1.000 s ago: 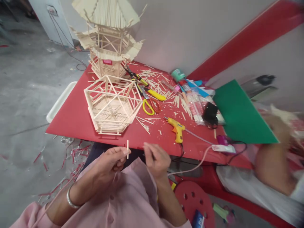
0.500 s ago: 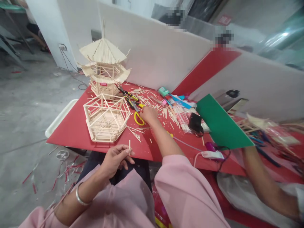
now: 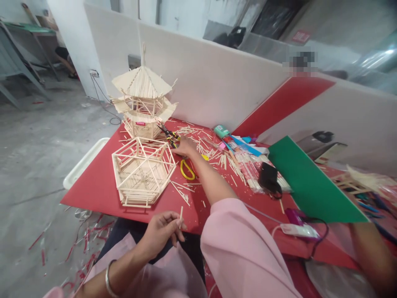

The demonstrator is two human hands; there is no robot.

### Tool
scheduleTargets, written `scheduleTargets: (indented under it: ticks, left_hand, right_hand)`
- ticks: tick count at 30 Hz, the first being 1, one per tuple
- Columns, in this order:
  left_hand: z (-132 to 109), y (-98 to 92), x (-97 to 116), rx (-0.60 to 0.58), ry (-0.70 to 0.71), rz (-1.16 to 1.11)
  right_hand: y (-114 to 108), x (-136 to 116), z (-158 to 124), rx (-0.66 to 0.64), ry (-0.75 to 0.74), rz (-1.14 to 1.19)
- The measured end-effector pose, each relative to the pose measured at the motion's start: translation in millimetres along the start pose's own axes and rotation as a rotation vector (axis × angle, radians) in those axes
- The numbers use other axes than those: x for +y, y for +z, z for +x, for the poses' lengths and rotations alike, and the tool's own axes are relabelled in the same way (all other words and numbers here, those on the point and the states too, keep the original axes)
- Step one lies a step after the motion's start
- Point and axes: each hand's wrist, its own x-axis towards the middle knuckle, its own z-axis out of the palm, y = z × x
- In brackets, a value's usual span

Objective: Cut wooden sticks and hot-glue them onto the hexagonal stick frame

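Note:
My left hand [image 3: 161, 231] pinches a short wooden stick [image 3: 181, 215] upright near the front edge of the red table [image 3: 96, 182]. My right hand [image 3: 185, 146] reaches across the table, fingers curled over the yellow-handled cutters [image 3: 169, 134] beside the yellow scissors [image 3: 187, 169]; whether it grips them is unclear. A hexagonal stick frame [image 3: 142, 170] lies just left of that hand. Behind it stands a stick pagoda model [image 3: 143, 103].
Loose sticks [image 3: 204, 151] litter the table's middle. A green sheet [image 3: 310, 182], a black pouch [image 3: 268, 177], stick packets [image 3: 248, 165] and a white power strip [image 3: 299, 230] sit to the right. Another person's arm [image 3: 372, 252] is at far right. A white tray [image 3: 83, 163] juts out left.
My right hand left my lap, stretched forward to the scissors, then shifted left and farther back to the cutters. The left hand kept its stick. The view tilted upward.

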Motion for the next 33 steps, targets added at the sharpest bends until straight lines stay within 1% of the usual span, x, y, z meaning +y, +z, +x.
scheduleTargets:
  ticks: [5,9,11,13,16,18,20,22,24,27,29,31,33]
  left_hand:
    - [7,-5.2,-9,0.016,-0.006,0.015]
    - [13,-5.8,-12,0.022,-0.010,0.023]
    - [14,-4.6,-12,0.025,-0.021,0.030]
    - [14,-2.4,-11,0.030,-0.023,0.035]
    - [12,1.6,-7,0.015,-0.004,0.043]
    - [10,4.6,-3,-0.002,0.019,0.057]
    - [8,7.7,2,-0.025,0.041,0.079]
    - [7,10.1,8,-0.042,0.072,0.098]
    - [6,11.0,13,-0.038,0.110,0.116]
    - [4,8.0,19,-0.016,0.209,0.157]
    - [2,4.3,21,-0.005,0.279,0.182]
    - [-2,1.4,22,0.002,0.335,0.217]
    - [-8,0.5,23,-0.001,0.368,0.248]
  right_hand:
    - [9,-4,17,-0.023,0.015,-0.011]
    - [6,-9,21,-0.031,0.038,-0.015]
    - [0,-10,19,0.022,0.040,-0.024]
    - [-9,-8,13,0.121,0.031,-0.046]
    - [-27,5,-8,0.247,0.021,-0.074]
    - [-38,19,-32,0.274,0.037,-0.040]
    - [-47,34,-64,0.270,0.066,0.054]
    - [-54,46,-105,0.246,0.086,0.196]
    - [-58,54,-150,0.174,0.103,0.347]
    - [-61,57,-220,0.048,0.092,0.457]
    - [-60,55,-262,-0.007,0.013,0.466]
    - [-57,51,-296,-0.041,-0.072,0.428]
    - [-54,46,-320,-0.053,-0.115,0.384]
